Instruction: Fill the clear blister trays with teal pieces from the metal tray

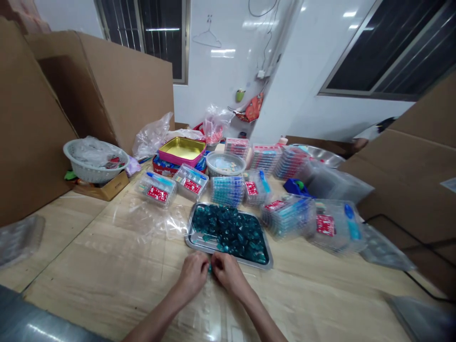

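My left hand (195,273) and my right hand (225,271) are close together at the near edge of a metal tray, both with fingers closed in a pinch. A small teal piece (210,269) shows between their fingertips; most of it is hidden by the fingers. The metal tray (228,258) holds a heap of dark teal, shiny small pieces (231,230). Under my hands and wrists lies a clear plastic compartment case (213,316), hard to make out against the tabletop.
Stacked clear cases (228,191) with teal contents, and others with red packets and blue pens (156,190), stand behind the tray. Further back are a pink tin (183,151) and a round tub (225,164). A white basket (96,164) stands left; cardboard boxes (128,80) flank the table.
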`<state>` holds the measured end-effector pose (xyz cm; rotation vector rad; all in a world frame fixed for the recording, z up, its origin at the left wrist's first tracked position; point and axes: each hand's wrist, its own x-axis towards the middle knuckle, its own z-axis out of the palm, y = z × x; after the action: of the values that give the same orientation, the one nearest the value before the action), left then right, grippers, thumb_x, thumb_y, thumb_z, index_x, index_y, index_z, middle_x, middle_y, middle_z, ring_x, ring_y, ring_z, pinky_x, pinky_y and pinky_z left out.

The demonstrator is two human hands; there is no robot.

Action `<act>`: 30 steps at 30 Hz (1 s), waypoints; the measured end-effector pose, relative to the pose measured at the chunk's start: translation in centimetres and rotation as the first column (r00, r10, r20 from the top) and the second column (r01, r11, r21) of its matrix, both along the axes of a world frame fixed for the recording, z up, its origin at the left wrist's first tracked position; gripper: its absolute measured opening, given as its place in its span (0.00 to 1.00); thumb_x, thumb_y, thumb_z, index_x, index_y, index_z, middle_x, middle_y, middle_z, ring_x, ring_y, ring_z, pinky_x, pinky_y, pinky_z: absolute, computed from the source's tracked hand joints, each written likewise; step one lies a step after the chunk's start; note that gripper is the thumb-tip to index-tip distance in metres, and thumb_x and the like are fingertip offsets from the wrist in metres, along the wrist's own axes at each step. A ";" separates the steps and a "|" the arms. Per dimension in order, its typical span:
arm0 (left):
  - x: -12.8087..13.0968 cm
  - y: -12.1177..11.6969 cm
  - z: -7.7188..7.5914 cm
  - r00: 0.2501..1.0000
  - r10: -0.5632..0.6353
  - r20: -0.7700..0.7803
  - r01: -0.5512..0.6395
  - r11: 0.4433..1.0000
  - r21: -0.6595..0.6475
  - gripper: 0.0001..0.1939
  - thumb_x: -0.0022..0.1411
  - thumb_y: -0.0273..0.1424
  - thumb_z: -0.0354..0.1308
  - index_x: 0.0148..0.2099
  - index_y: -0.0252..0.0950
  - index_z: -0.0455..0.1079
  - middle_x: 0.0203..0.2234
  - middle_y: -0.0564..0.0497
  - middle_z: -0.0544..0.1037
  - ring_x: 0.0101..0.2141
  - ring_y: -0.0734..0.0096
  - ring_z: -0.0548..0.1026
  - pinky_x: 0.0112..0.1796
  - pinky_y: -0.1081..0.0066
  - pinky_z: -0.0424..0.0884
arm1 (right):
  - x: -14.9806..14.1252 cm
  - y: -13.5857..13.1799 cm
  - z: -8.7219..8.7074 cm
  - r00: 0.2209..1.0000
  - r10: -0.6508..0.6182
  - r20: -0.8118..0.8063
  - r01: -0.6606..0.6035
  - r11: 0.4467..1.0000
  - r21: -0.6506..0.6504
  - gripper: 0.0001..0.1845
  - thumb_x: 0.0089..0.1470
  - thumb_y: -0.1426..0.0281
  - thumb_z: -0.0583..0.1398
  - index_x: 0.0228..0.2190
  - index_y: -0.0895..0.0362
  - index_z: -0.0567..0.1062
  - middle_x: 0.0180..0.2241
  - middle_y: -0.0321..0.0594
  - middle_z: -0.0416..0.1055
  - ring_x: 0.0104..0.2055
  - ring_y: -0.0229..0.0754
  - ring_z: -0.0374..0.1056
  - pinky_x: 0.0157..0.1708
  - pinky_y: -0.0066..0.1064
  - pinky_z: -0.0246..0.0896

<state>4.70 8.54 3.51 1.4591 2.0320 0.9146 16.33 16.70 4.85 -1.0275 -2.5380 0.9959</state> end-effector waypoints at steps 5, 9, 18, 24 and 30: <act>-0.3 -0.4 0.6 0.997 -0.072 -0.027 0.072 0.997 -0.013 0.07 0.52 0.23 0.52 0.30 0.35 0.71 0.26 0.50 0.73 0.29 0.69 0.69 0.30 0.73 0.59 | -0.6 1.3 1.1 0.992 0.078 0.096 -0.080 0.997 0.019 0.13 0.42 0.80 0.53 0.21 0.58 0.76 0.22 0.39 0.75 0.26 0.40 0.69 0.26 0.25 0.53; -0.7 0.0 0.3 0.997 -0.072 -0.033 0.072 0.997 -0.010 0.08 0.52 0.23 0.51 0.27 0.35 0.72 0.27 0.48 0.74 0.30 0.67 0.70 0.30 0.72 0.59 | -2.9 2.7 2.1 0.992 -0.013 0.128 -0.014 0.979 0.205 0.12 0.51 0.75 0.53 0.29 0.57 0.77 0.30 0.41 0.76 0.32 0.41 0.71 0.30 0.25 0.55; -1.7 0.1 -0.3 0.995 -0.016 0.102 0.008 0.996 0.086 0.13 0.55 0.22 0.47 0.31 0.35 0.73 0.28 0.48 0.77 0.31 0.66 0.73 0.33 0.71 0.62 | -4.3 2.8 1.4 0.977 -0.077 0.199 0.014 0.953 0.302 0.12 0.51 0.77 0.52 0.33 0.56 0.75 0.34 0.42 0.75 0.35 0.41 0.70 0.32 0.26 0.55; -2.1 0.1 -0.1 0.994 -0.023 0.103 0.017 0.998 0.056 0.14 0.54 0.21 0.46 0.32 0.34 0.73 0.28 0.47 0.78 0.32 0.65 0.73 0.34 0.71 0.63 | -0.5 0.9 1.7 0.996 0.008 -0.088 -0.002 0.998 0.070 0.08 0.46 0.75 0.54 0.27 0.57 0.73 0.24 0.37 0.71 0.26 0.39 0.66 0.28 0.26 0.55; -2.0 0.0 -0.3 0.996 -0.020 0.084 0.015 0.998 0.059 0.14 0.53 0.20 0.46 0.33 0.33 0.73 0.29 0.46 0.78 0.33 0.64 0.73 0.35 0.70 0.64 | 1.2 -1.9 2.1 0.993 0.121 0.001 -0.121 0.986 0.114 0.10 0.44 0.78 0.52 0.26 0.56 0.72 0.25 0.37 0.70 0.28 0.39 0.65 0.29 0.26 0.52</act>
<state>2.73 8.56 3.19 1.4408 1.9438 1.0192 17.50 14.75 6.92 -0.8469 -2.6446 0.8706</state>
